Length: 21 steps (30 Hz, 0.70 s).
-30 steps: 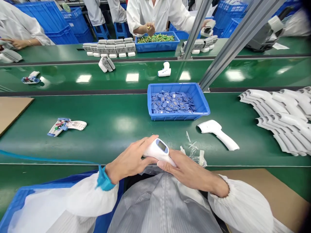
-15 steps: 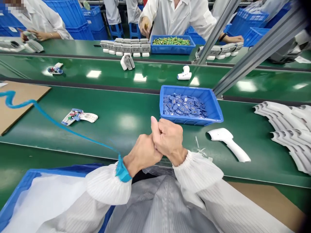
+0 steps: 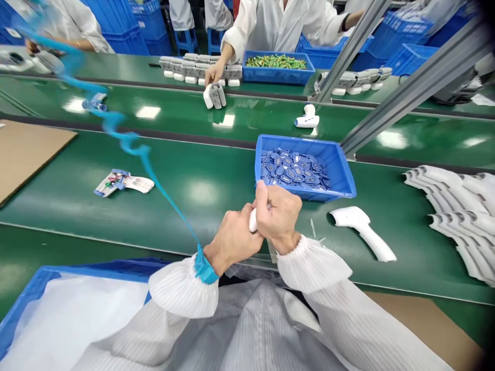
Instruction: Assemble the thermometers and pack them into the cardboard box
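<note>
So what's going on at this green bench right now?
A person in a white striped coat grips a small white plastic handheld device between both hands, left hand and right hand, just above the green work surface. Just beyond sits a blue plastic bin of small blue parts. A white pistol-shaped casing lies to the right. Across the belt, another person's hand touches grey-white units.

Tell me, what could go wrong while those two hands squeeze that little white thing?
The white piece is mostly hidden between the left hand and right hand, held above the table's near edge, so it might slip and drop into the lap. The blue cord from the left wrist strap swings over the green table and could perhaps snag the small part lying there.
</note>
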Tool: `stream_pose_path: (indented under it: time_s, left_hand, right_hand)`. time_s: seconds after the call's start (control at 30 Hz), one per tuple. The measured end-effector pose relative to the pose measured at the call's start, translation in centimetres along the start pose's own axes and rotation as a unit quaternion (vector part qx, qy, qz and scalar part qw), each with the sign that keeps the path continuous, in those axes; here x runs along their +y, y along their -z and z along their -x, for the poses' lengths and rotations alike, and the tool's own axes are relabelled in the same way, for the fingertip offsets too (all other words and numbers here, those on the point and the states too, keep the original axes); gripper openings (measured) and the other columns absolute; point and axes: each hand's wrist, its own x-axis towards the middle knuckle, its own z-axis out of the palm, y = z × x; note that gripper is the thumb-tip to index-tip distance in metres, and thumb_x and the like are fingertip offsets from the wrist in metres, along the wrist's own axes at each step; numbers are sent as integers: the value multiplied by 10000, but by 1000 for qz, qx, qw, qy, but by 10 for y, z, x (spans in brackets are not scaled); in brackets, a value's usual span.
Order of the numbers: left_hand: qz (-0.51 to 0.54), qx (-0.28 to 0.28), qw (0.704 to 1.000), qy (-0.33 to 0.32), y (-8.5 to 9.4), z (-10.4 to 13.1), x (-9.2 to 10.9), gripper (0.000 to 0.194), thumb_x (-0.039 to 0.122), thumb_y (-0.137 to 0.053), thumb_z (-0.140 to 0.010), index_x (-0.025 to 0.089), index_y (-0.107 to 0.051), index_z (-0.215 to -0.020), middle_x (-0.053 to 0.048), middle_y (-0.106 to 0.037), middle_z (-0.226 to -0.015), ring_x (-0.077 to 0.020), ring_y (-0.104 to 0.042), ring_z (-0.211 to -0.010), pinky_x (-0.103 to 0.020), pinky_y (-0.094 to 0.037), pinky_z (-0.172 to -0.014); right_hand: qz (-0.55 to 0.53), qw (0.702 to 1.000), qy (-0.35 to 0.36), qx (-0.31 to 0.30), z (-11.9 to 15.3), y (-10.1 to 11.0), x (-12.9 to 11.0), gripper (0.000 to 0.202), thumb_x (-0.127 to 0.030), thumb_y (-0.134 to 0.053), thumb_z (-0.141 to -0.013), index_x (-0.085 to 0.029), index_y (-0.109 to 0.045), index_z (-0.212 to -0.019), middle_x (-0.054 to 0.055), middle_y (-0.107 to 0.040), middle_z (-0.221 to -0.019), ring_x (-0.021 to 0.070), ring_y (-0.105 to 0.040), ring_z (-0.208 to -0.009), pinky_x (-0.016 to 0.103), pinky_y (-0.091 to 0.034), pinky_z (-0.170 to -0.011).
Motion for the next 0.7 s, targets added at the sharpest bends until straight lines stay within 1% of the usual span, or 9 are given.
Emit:
stream_pose_path:
  time_s: [0.1,0.2,0.27,0.33,0.4,0.5,0.57,0.63,0.7]
  left_hand:
    - [19,-27,999,30,13,6,-3,209,374,-591,-894,174,-602,-955,-57,-705,-795,-189,-627,-622,-279,-386,-573]
    - [-27,-29,996,83,46,16,-17,295,480,-616,-891,186,-619,-876,-15,-678,-735,-171,-586,-597,-277,-379,-569]
    - [-65,0,993,96,67,19,-29,305,467,-656,-871,197,-637,-1012,-18,-718,-874,-199,-640,-724,-290,-427,-646]
    - [-115,37,989,81,79,17,-36,426,416,-697,-853,208,-580,-1206,-39,-723,-1080,-238,-670,-916,-320,-457,-766]
    - [-216,39,975,34,81,9,-36,477,353,-715,-850,200,-546,-1269,-69,-708,-1146,-282,-651,-1022,-368,-442,-844]
    - [-378,-33,924,-41,72,-7,-25,238,299,-655,-899,156,-644,-1089,-117,-717,-999,-338,-636,-969,-423,-411,-815]
    - [-413,-56,908,-43,67,-14,-18,179,288,-597,-932,129,-660,-984,-146,-706,-944,-346,-634,-920,-427,-404,-781]
    - [-382,-39,923,-3,68,-16,-14,197,285,-554,-950,120,-642,-1011,-149,-701,-961,-329,-636,-885,-402,-404,-744]
    - [-286,-19,957,43,71,-14,-12,230,310,-539,-958,145,-608,-1103,-112,-701,-980,-289,-637,-842,-359,-399,-702]
  right_hand:
    - [-24,995,-10,-95,-12,9,9,569,-407,-409,-1025,-193,-555,-518,12,-592,-535,119,-528,-540,285,-363,-597]
    - [-12,984,-48,-173,-47,28,38,420,-401,-477,-1008,-190,-715,-733,6,-715,-714,132,-618,-634,264,-414,-644]
    - [59,978,-69,-186,-75,34,64,243,-277,-537,-972,-185,-760,-949,31,-767,-919,161,-674,-791,271,-453,-766]
    - [113,965,-87,-218,-99,28,88,219,-203,-595,-925,-171,-753,-1074,68,-769,-1033,193,-690,-925,291,-458,-867]
    - [128,954,-101,-251,-114,13,102,235,-220,-686,-874,-146,-752,-1087,105,-771,-1021,223,-697,-960,311,-468,-885]
    - [130,946,-118,-272,-122,-12,107,264,-228,-793,-784,-113,-763,-1020,137,-773,-924,242,-713,-900,324,-492,-842]
    - [125,946,-123,-272,-123,-17,104,209,-201,-785,-787,-106,-769,-972,137,-772,-884,237,-717,-861,319,-499,-820]
    - [113,952,-113,-260,-121,-10,97,155,-209,-727,-846,-115,-771,-961,130,-775,-915,229,-716,-873,315,-496,-831]
    - [96,962,-94,-237,-114,5,85,189,-232,-631,-927,-132,-763,-1016,109,-775,-992,213,-710,-921,301,-486,-858]
